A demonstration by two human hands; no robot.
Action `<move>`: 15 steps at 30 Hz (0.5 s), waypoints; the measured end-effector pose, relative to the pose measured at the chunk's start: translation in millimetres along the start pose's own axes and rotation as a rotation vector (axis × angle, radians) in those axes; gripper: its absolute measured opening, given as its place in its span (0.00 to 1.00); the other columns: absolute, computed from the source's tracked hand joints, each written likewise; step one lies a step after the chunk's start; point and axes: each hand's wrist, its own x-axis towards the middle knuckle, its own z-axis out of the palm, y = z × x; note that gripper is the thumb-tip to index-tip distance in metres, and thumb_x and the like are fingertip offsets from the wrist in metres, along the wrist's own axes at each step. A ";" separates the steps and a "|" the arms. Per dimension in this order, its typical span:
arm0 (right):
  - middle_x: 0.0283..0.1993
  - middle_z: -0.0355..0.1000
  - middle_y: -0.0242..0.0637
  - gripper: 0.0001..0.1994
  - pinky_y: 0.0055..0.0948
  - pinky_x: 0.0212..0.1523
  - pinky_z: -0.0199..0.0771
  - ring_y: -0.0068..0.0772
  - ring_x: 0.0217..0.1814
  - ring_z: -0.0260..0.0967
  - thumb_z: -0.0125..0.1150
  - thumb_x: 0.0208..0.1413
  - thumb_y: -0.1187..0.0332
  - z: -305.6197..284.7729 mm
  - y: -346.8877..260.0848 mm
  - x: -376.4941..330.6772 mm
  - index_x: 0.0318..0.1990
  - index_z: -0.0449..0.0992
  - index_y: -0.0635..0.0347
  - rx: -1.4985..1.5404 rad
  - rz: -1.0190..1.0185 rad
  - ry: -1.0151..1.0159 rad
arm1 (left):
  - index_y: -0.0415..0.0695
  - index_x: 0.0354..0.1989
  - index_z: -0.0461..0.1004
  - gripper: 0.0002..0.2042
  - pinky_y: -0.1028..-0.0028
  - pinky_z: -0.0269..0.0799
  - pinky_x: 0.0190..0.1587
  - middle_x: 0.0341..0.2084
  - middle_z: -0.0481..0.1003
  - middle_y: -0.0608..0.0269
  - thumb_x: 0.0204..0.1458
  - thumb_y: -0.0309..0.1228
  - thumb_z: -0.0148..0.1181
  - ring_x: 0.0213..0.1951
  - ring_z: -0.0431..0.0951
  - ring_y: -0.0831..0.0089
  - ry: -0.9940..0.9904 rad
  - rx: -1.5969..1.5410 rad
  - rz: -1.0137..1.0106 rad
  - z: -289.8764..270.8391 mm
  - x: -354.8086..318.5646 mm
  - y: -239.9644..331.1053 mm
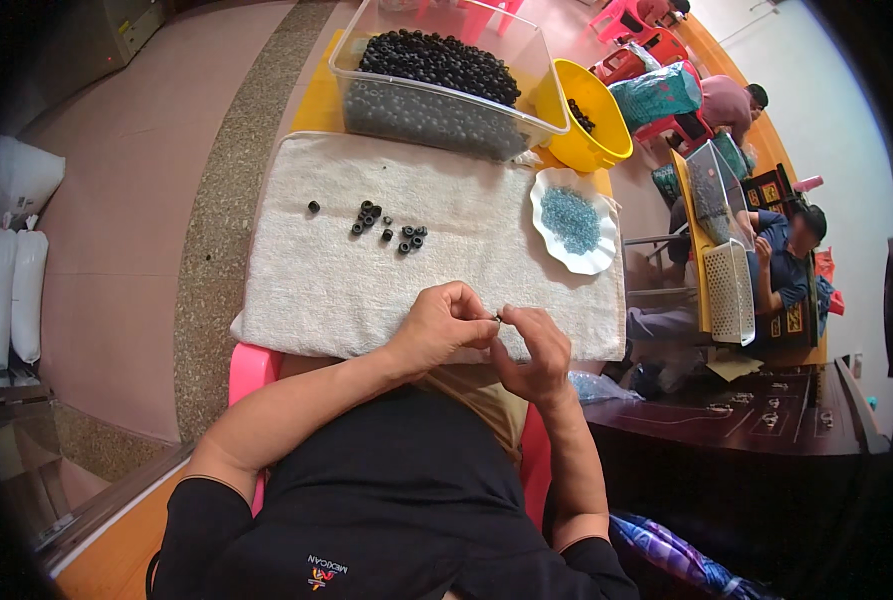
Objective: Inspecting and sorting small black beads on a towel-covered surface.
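Observation:
Close to the towel's near edge, my left hand [444, 326] and my right hand [536, 352] meet fingertip to fingertip. Both are closed in a pinch on a small dark piece [498, 318], mostly covered by the fingers; its exact kind is too small to make out. Beyond them on the white towel [316, 290] lie several short black hollow caps [367, 216], in loose clusters, with a single cap [313, 207] off to the left. A white wavy-rimmed dish [543, 222] at the right holds many tiny pale blue translucent pieces [571, 221].
At the table's far end stands a clear plastic bin [436, 125] heaped with black caps. Beside it is a yellow bowl [606, 130] with a few dark pieces. Co-workers sit on the right, one near a white perforated basket [728, 290]. White sacks [28, 295] stand far left.

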 end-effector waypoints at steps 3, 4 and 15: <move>0.39 0.76 0.48 0.26 0.36 0.37 0.78 0.48 0.37 0.76 0.70 0.37 0.81 1.4 -0.2 -2.3 0.49 0.70 0.66 -0.031 -0.014 -0.023 | 0.38 0.33 0.70 0.08 0.77 0.77 0.35 0.29 0.78 0.60 0.51 0.21 0.65 0.32 0.79 0.77 0.001 0.024 0.024 -1.4 1.9 -4.4; 0.39 0.76 0.48 0.26 0.36 0.37 0.78 0.48 0.38 0.76 0.70 0.37 0.80 3.6 1.7 -4.3 0.48 0.71 0.66 -0.040 -0.025 -0.008 | 0.38 0.33 0.70 0.08 0.78 0.77 0.35 0.29 0.78 0.60 0.50 0.21 0.65 0.32 0.79 0.77 -0.004 0.032 0.036 -1.9 2.3 -5.4; 0.39 0.76 0.49 0.24 0.37 0.37 0.79 0.48 0.39 0.76 0.68 0.35 0.82 4.9 -9.9 -2.1 0.46 0.72 0.65 -0.110 -0.008 -0.071 | 0.39 0.33 0.70 0.08 0.80 0.74 0.33 0.28 0.76 0.64 0.49 0.20 0.65 0.30 0.77 0.81 -0.008 0.095 -0.005 -2.7 1.4 -2.2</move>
